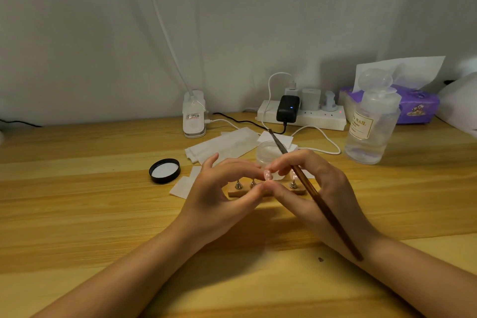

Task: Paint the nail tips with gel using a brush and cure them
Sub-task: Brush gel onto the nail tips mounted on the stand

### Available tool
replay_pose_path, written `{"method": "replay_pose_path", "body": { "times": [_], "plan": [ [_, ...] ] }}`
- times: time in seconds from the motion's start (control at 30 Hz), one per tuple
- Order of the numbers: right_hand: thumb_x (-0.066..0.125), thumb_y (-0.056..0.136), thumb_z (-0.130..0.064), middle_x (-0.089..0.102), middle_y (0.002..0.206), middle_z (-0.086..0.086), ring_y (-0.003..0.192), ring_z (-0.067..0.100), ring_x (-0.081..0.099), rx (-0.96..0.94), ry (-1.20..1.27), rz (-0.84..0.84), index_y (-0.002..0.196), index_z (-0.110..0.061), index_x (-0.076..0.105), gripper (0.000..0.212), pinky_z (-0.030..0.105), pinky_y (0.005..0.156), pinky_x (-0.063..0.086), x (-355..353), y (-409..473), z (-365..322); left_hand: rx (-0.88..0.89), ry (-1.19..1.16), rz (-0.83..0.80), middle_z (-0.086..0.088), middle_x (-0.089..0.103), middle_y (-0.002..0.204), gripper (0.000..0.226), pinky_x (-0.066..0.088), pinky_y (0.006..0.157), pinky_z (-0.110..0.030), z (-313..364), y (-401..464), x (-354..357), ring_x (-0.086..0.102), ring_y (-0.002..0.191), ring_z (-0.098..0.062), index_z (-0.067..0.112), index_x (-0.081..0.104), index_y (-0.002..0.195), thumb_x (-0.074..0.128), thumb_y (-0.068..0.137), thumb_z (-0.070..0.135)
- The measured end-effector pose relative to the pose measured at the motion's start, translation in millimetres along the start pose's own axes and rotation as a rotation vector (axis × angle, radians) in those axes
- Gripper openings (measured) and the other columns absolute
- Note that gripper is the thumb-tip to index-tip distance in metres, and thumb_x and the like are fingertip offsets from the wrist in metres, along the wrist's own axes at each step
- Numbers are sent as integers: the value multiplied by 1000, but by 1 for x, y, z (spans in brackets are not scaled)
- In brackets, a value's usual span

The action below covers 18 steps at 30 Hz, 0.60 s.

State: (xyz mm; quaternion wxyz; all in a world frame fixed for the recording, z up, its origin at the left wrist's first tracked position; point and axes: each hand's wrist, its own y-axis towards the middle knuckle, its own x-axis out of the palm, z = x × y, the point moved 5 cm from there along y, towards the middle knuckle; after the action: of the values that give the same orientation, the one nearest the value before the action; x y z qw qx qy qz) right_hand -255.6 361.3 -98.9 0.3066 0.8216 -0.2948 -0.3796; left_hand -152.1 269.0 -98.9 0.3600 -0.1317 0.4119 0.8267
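Observation:
A wooden nail stand (240, 192) with small metal pegs sits at the table's middle. Above it, a pale pink nail tip (268, 175) is pinched between the fingertips of both hands. My left hand (219, 193) holds it from the left with thumb and fingers. My right hand (309, 183) pinches it from the right and also holds a long brown-handled brush (325, 212), whose bristle end (271, 133) points away over a small clear gel jar (268, 152). The jar's black lid (164, 171) lies upside down to the left.
White wipes (222, 147) lie behind the hands. A clear liquid bottle (371, 124) stands at right, a purple tissue box (413, 106) behind it. A power strip with plugs (302, 113) and a white lamp base (194, 116) line the wall.

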Motion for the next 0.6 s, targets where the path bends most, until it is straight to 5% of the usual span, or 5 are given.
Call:
{"method": "replay_pose_path", "body": {
  "times": [0.13, 0.27, 0.6],
  "plan": [
    [66, 73, -36, 59, 85, -16, 84, -6, 54, 79, 45, 46, 88, -33, 54, 19, 4, 74, 39, -6, 1, 7, -34, 28, 14, 18, 61, 110, 43, 34, 103, -51, -6, 1, -1, 55, 105, 1, 38, 52, 110, 66, 70, 44],
    [72, 75, -26, 60, 87, -8, 85, 1, 55, 112, -62, -17, 87, -34, 53, 24, 9, 74, 41, -14, 5, 19, -214, 80, -28, 16, 51, 115, 75, 38, 101, -47, -21, 2, 2, 49, 114, -7, 43, 27, 124, 77, 68, 35],
    [73, 74, -24, 51, 90, -21, 91, -5, 48, 153, -186, -141, 84, -38, 53, 27, 15, 80, 35, -11, 6, 27, -271, 99, -86, 20, 61, 91, 63, 37, 98, -47, -31, -1, 5, 54, 102, -9, 41, 36, 123, 73, 76, 22]
  ]
}}
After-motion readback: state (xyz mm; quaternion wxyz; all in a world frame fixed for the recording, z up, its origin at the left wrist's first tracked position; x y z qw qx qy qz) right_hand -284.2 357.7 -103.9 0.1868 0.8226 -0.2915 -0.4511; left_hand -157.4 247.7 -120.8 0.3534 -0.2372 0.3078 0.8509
